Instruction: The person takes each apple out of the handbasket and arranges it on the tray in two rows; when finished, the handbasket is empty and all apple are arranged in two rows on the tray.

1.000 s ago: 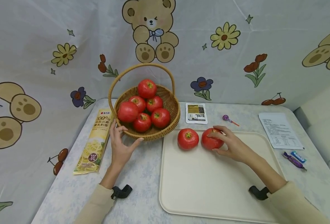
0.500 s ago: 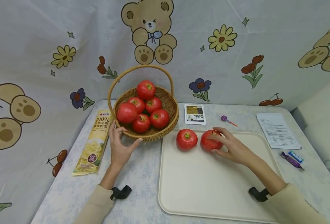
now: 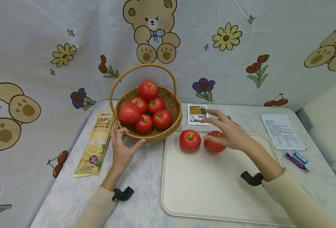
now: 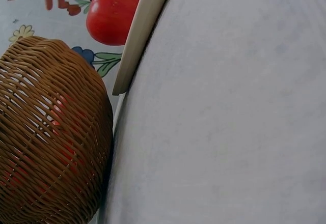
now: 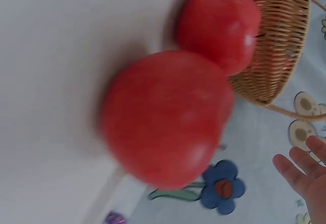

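Observation:
My left hand (image 3: 121, 150) holds the left front rim of a wicker basket (image 3: 172, 126), its fingers over the edge and thumb spread along the front. Several red apples (image 3: 162, 119) lie in the basket. On the cream tray (image 3: 208, 190), two more apples sit side by side, a left apple (image 3: 190, 140) and a right apple (image 3: 213, 148). My right hand (image 3: 232, 133) hovers above the right apple, fingers spread and holding nothing. The right wrist view shows that apple (image 5: 165, 117) large, the hand (image 5: 310, 183) apart from it. The left hand is out of sight in the left wrist view.
A yellow pasta packet (image 3: 95, 142) lies left of the basket. Behind the tray are a small flat packet (image 3: 195, 114) and a lollipop (image 3: 236, 123), partly hidden. A printed sheet (image 3: 283, 131) and wrapped candies (image 3: 296, 161) lie at right. A patterned cloth hangs behind.
My right hand has let go of the right apple and risen up and away from it, fingers spreading. The apples and basket stay put; the left hand has not moved.

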Action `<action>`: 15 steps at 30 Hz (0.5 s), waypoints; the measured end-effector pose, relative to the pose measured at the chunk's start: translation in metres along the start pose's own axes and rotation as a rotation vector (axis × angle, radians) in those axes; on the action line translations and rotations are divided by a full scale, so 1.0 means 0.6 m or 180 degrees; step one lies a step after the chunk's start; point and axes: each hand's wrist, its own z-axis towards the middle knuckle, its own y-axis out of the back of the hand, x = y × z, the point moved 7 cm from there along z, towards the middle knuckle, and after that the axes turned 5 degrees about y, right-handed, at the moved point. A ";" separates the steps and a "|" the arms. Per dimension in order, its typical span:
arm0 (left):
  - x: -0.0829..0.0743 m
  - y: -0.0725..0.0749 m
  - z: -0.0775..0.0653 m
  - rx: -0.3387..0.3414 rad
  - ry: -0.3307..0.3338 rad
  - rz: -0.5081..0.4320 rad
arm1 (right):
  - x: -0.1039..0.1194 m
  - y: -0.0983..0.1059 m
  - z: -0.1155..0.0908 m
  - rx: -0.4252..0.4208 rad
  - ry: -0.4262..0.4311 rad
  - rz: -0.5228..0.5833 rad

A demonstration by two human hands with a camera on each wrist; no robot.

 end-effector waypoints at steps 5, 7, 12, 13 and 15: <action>-0.001 0.003 0.001 -0.0015 -0.0042 0.0025 | 0.035 -0.002 0.070 0.0056 0.0240 0.0164; -0.001 0.004 0.001 -0.0014 -0.0059 0.0032 | 0.048 -0.005 0.099 0.0077 0.0407 0.0186; -0.001 0.003 0.002 -0.0006 -0.0092 0.0053 | 0.068 -0.022 0.173 0.0138 0.0827 0.0159; -0.001 0.003 0.002 -0.0006 -0.0093 0.0057 | 0.068 -0.027 0.187 0.0187 0.0859 0.0156; -0.002 0.003 0.002 -0.0004 -0.0096 0.0072 | 0.065 -0.039 0.211 0.0301 0.0814 0.0162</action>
